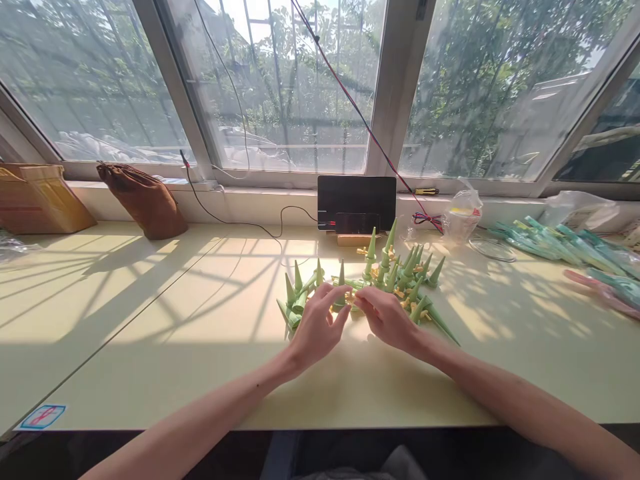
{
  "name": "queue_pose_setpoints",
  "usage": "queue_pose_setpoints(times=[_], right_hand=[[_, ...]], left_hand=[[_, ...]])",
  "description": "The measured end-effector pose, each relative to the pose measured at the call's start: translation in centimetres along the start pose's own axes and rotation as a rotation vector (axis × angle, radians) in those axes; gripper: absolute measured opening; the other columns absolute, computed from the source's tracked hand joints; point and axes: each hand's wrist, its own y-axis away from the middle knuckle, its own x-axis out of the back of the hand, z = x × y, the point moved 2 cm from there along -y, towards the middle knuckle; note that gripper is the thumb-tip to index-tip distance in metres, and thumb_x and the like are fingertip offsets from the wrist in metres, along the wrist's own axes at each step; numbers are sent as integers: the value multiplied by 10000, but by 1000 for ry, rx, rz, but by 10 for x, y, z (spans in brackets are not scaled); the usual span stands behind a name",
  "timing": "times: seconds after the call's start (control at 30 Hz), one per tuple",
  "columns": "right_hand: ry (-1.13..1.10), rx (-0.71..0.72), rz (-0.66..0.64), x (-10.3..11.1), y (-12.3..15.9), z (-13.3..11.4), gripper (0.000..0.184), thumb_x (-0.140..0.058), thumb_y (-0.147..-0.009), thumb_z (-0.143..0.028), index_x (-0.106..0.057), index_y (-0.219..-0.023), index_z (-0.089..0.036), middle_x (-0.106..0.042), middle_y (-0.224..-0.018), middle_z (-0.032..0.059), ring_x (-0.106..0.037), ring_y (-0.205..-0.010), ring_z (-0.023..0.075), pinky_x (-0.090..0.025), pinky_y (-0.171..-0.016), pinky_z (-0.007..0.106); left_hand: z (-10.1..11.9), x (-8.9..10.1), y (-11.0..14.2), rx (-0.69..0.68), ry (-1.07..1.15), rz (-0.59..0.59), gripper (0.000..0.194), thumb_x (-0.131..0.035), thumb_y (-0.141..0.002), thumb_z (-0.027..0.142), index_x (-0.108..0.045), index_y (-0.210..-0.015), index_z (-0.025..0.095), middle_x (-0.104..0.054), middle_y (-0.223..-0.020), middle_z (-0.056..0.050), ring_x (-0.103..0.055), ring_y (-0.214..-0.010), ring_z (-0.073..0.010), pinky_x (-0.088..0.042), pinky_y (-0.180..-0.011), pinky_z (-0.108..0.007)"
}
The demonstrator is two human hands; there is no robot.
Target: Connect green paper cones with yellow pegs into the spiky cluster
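Green cones (409, 265) are scattered across the table (350, 387), closer to its far edge than its near one. Before them, the left hand (315, 323) is held with thumb and forefinger spread; whether a yellow piece (350, 298) is pinched by the right hand (387, 316) cannot be told.

the person's left hand (317, 321) and right hand (387, 317) come almost fingertip to fingertip over a pale cream table (150, 380); a small yellow piece (349, 298) shows between them, its grip unclear. pointed green cone-shaped pieces (436, 272) stand and lie around them. behind, a flat black screen (357, 195) rises above a light tan stand (355, 240); farther left, a brown cloth drawstring bag (153, 207) tilts near a brown cardboard box (35, 200).
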Motion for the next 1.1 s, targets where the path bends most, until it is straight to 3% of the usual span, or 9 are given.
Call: queue_pose_setpoints(times=[0.43,0.9,1.1], right_hand=[[8,-32,-8,-1,-1,0,314,-362,-1016,-262,-328,-708,-213,-363,-617,-39,-305,-540,116,-249,-528,255],[-41,-79,-20,0,-3,-1,343,-368,-1013,-280,-304,-683,-213,-335,-590,-49,-284,-525,110,-231,-523,258],[-80,-181,97,15,-8,-4,375,-304,-1038,-366,-504,-772,-192,-415,-585,-41,-374,-511,112,-293,-530,256]], left_hand=[[1,0,0,-1,-5,-15,291,-545,-927,209,-608,-1208,249,-544,-970,-33,-554,-695,-105,-559,-563,-232],[0,-1,-1,-23,-8,-4,282,-549,-918,191,-606,-1187,252,-546,-957,-30,-554,-686,-101,-545,-537,-215],[1,1,0,-21,26,103,556,-575,-890,179,-378,-1400,283,-571,-987,-50,-582,-837,-158,-531,-538,-204]])
